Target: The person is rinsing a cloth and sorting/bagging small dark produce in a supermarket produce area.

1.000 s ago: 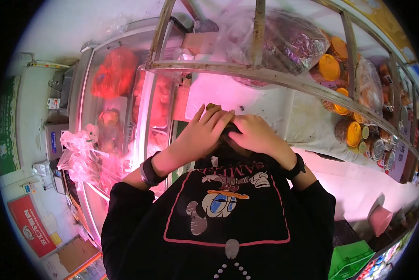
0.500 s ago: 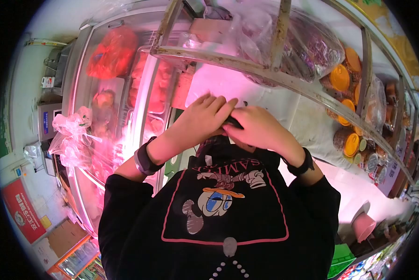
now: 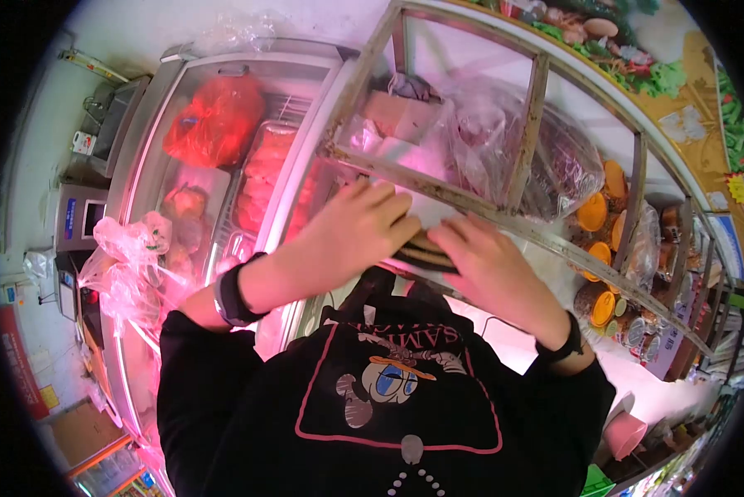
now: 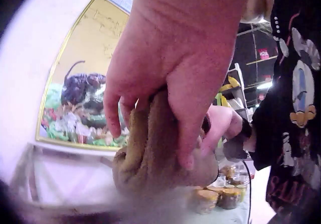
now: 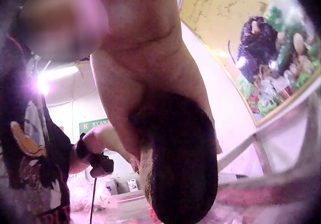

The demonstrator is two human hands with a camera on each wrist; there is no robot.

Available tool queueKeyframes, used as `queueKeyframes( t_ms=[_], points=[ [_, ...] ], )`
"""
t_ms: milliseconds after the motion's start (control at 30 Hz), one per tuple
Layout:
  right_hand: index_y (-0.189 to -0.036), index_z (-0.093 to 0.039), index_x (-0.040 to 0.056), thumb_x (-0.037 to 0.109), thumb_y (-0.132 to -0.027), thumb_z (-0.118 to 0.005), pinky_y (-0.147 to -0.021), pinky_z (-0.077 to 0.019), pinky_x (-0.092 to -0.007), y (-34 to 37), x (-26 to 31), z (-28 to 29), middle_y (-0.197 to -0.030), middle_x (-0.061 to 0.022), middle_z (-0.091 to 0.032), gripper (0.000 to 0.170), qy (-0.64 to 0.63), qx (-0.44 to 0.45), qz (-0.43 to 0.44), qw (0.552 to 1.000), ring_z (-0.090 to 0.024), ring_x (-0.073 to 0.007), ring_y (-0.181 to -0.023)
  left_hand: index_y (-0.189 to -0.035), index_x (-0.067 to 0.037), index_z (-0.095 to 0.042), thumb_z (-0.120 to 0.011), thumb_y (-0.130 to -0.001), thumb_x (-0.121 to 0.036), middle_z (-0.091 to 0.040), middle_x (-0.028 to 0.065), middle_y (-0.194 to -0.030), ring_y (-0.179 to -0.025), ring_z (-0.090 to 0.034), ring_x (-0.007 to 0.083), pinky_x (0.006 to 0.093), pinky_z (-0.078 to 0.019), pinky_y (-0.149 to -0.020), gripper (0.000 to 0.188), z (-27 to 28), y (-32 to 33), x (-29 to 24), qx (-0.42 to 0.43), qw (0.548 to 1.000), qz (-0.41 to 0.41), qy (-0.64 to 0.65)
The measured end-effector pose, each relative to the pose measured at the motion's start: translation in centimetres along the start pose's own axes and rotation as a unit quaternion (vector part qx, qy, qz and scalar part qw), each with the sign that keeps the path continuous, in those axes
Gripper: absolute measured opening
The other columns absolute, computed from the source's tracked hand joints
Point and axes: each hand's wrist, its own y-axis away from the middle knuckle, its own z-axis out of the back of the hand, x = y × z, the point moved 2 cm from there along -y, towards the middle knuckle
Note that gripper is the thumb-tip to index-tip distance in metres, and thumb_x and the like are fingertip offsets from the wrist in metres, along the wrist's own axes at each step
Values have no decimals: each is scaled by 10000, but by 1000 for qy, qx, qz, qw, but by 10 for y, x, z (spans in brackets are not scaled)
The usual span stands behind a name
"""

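Note:
A soft brown folded item (image 3: pixel 426 248) with a dark outer side is between the two hands in the head view, in front of the chest. The left hand (image 3: pixel 351 225) grips its left part; in the left wrist view its fingers and thumb straddle the thick brown folds (image 4: pixel 150 143). From the other side, the right hand (image 3: pixel 500 263) holds it with bent fingers. The right wrist view has the dark, rounded outer face (image 5: pixel 185 159) hanging below the right hand (image 5: pixel 145 58), which covers its upper end. What the item is, I cannot tell.
A glass-topped case with a red bag (image 3: pixel 214 123) and trays stands at the left, a knotted clear bag (image 3: pixel 132 257) on it. A metal frame (image 3: pixel 438 189) crosses just beyond the hands. Behind it are a large plastic bag (image 3: pixel 562 166) and orange-lidded jars (image 3: pixel 592 213).
The hands, earlier close together over a dark thing, are now farther apart, with the brown folds showing between them. The head view has shifted, bringing more of the metal frame and wall picture into sight.

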Motion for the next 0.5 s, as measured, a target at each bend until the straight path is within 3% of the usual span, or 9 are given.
queueKeyframes(
  t_ms=[67,133,167,233,300,367,500],
  points=[
    [-1047,-481,26,72,-668,-661,-658,-486,-431,-16,-1,27,-938,-142,-518,422,44,-47,19,998,-588,-336,-796,-921,-27,-501,-550,-708,-82,-472,108,-874,-861,-536,272,376,-447,-709,225,26,-15,7,-118,992,-25,-39],
    [-1053,-474,26,72,-716,-613,-608,-487,-438,-56,-8,45,-921,-144,-525,367,99,-90,31,990,-602,-352,-736,-926,-10,-487,-546,-715,-58,-482,122,-912,-882,-542,295,404,-461,-711,224,51,-25,36,-184,981,-26,-65],
    [-1054,-472,27,69,-740,-584,-584,-486,-441,-83,-16,49,-916,-143,-530,336,120,-122,43,984,-605,-357,-709,-926,-10,-487,-546,-715,-58,-482,122,-912,-882,-542,295,404,-461,-711,224,59,-31,60,-190,979,-32,-65],
    [-1034,-484,33,60,-766,-546,-588,-492,-427,-134,-39,48,-905,-135,-537,276,170,-144,35,974,-606,-355,-718,-937,7,-477,-550,-729,-46,-493,119,-967,-910,-550,306,413,-476,-721,226,60,-48,117,-179,979,63,-78],
    [-1017,-502,45,70,-773,-536,-590,-511,-402,-179,-76,31,-908,-131,-542,248,241,-163,40,956,-618,-332,-721,-980,15,-492,-541,-758,-60,-526,115,-1017,-917,-561,294,389,-493,-732,239,39,-60,173,-214,967,64,-124],
    [-1006,-508,51,68,-772,-534,-598,-521,-389,-213,-104,-1,-906,-118,-546,236,290,-144,16,946,-622,-318,-725,-1069,17,-513,-518,-773,-71,-558,116,-1074,-953,-563,283,373,-493,-776,309,8,-66,220,-192,966,66,-159],
    [-1054,-517,63,43,-745,-553,-621,-542,-363,-233,-125,-49,-927,-117,-546,312,343,-114,-31,932,-630,-284,-789,-1136,17,-521,-499,-779,-85,-571,123,-1128,-974,-565,266,357,-485,-825,372,-44,-62,256,-170,976,80,-113]
  ],
)
